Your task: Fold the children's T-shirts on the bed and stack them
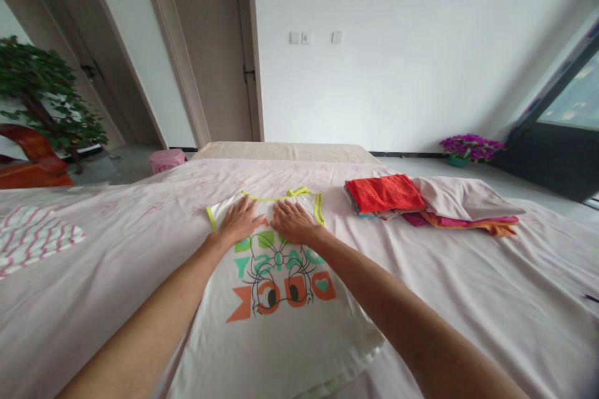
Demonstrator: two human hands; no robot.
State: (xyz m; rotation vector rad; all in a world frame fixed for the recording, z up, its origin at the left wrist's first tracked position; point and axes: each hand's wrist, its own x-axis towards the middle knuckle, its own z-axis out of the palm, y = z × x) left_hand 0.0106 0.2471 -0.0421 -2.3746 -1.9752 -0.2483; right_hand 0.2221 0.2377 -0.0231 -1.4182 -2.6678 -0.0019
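A white sleeveless top (pixel 281 349) with yellow-green trim and a printed cartoon duck face lies spread on the pink bedsheet (pixel 154 249). Its neckline points away from me and its hem is closest to me. My left hand (pixel 241 221) rests flat on the upper left of the top, fingers stretched out. Flat on the upper right, just below the neckline, lies my right hand (pixel 294 222), fingers extended. Both palms press on the fabric, and neither hand grips anything. The lower left edge of the top is partly behind my left forearm.
Folded clothes, a red one (pixel 386 193) and a pale one (pixel 463 198) uppermost, sit at the right. A striped cloth (pixel 37 237) lies at far left. Beyond are a pink stool (pixel 167 160), a purple-flowered pot (pixel 472 147), a leafy plant (pixel 42 87) and a door (pixel 210 43).
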